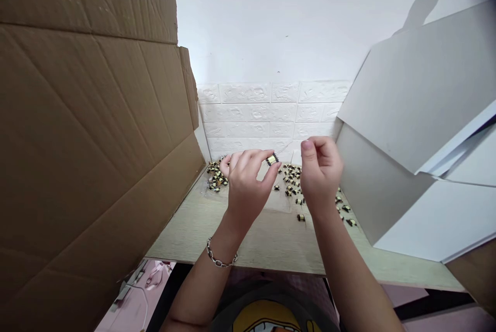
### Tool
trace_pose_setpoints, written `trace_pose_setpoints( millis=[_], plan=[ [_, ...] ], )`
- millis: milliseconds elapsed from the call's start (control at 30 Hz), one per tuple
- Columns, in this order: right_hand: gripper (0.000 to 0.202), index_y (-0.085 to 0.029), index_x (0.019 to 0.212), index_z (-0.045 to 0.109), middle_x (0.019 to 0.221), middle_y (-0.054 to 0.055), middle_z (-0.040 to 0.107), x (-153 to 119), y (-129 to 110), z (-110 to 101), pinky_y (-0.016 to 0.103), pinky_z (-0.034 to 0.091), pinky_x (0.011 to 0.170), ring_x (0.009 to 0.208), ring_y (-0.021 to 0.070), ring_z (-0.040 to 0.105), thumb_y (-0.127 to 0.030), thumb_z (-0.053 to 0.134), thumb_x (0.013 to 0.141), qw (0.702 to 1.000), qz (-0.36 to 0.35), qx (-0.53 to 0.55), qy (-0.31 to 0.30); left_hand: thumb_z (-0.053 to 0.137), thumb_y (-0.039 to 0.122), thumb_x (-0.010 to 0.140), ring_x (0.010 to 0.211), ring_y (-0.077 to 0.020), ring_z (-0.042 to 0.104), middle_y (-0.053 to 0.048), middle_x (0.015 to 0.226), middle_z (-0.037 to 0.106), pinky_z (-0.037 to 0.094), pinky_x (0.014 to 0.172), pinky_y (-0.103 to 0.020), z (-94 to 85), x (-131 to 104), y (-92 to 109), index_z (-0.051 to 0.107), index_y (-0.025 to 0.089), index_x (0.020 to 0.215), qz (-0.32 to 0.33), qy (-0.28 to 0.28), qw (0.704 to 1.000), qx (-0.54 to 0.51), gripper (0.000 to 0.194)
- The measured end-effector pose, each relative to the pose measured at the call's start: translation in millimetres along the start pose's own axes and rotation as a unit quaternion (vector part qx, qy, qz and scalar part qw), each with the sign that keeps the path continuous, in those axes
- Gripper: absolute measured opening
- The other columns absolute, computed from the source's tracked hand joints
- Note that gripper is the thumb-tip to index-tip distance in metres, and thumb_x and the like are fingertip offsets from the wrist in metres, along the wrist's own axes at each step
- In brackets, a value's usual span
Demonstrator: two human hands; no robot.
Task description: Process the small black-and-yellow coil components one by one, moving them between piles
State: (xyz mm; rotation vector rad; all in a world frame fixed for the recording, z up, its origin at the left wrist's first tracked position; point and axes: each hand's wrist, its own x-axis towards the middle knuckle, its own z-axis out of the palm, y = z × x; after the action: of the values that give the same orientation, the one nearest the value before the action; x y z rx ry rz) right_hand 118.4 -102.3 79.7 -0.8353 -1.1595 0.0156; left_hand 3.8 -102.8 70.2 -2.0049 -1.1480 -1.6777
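My left hand (250, 177), with a chain bracelet at the wrist, pinches a small transformer (272, 159) between thumb and index finger. The part has a yellow-taped middle and black ends with a row of pins. A thin wire (285, 146) stretches from it up toward my right hand (321, 174). That hand is raised to the right, thumb pressed on the curled index finger, closed on the wire's far end, which the fingers hide. Below both hands, more small yellow-and-black transformers (301, 217) lie scattered on the wooden tabletop (267, 241).
A pile of transformers (217, 179) sits back left on a clear plastic sheet (281, 202). Tall brown cardboard (96, 130) walls off the left side. White panels (411, 141) stand on the right, and a white brick-patterned wall (256, 112) closes the back.
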Motion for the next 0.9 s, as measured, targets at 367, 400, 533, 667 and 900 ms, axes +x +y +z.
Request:
trace_pose_setpoints(
  millis=[367, 400, 533, 667, 900],
  plan=[
    [0.019, -0.018, 0.064, 0.054, 0.059, -0.002, 0.051, 0.3, -2.9, 2.9, 0.024, 0.036, 0.057, 0.058, 0.0096, 0.045, -0.034, 0.051, 0.074, 0.988, 0.047, -0.069, -0.128, 0.055, 0.033, 0.074, 0.079, -0.0157, 0.053, 0.001, 0.08, 0.064, 0.024, 0.085, -0.036, 4.0, -1.6, -0.9, 0.059, 0.026, 0.083, 0.013, 0.018, 0.999, 0.032, 0.012],
    [0.019, -0.018, 0.064, 0.054, 0.059, -0.002, 0.051, 0.3, -2.1, 3.3, 0.024, 0.036, 0.058, 0.058, 0.0096, 0.045, -0.033, 0.051, 0.075, 0.988, 0.047, -0.068, -0.127, 0.056, 0.033, 0.074, 0.08, -0.0156, 0.053, 0.001, 0.08, 0.064, 0.024, 0.085, -0.036, 4.1, -1.4, -1.1, 0.059, 0.026, 0.084, 0.012, 0.016, 0.999, 0.03, 0.012],
    [0.017, -0.018, 0.064, 0.053, 0.059, -0.003, 0.049, -1.4, 0.3, 4.6, 0.024, 0.036, 0.057, 0.058, 0.0092, 0.044, -0.03, 0.049, 0.075, 0.99, 0.058, -0.036, -0.121, 0.056, 0.032, 0.074, 0.081, -0.0155, 0.053, 0.001, 0.082, 0.063, 0.025, 0.086, -0.036, 4.1, -0.5, -1.0, 0.059, 0.026, 0.085, 0.001, 0.008, 1.0, 0.009, 0.013],
    [0.016, -0.018, 0.063, 0.052, 0.057, -0.003, 0.047, -4.5, 2.6, 6.6, 0.023, 0.034, 0.053, 0.055, 0.0085, 0.041, -0.03, 0.05, 0.074, 0.989, 0.083, 0.006, -0.122, 0.054, 0.03, 0.075, 0.083, -0.0158, 0.053, 0.0, 0.084, 0.063, 0.027, 0.085, -0.035, 4.2, -0.1, 0.4, 0.058, 0.024, 0.085, -0.016, 0.005, 1.0, -0.012, 0.012],
    [0.025, -0.018, 0.06, 0.049, 0.057, -0.003, 0.043, 1.5, -0.6, 3.6, 0.022, 0.032, 0.054, 0.057, 0.009, 0.04, -0.034, 0.043, 0.078, 0.983, 0.092, 0.003, -0.159, 0.052, 0.029, 0.077, 0.085, -0.0166, 0.053, -0.001, 0.087, 0.062, 0.027, 0.085, -0.035, 4.6, -0.4, -2.5, 0.055, 0.024, 0.088, -0.004, -0.016, 1.0, -0.011, 0.012]
  ],
)
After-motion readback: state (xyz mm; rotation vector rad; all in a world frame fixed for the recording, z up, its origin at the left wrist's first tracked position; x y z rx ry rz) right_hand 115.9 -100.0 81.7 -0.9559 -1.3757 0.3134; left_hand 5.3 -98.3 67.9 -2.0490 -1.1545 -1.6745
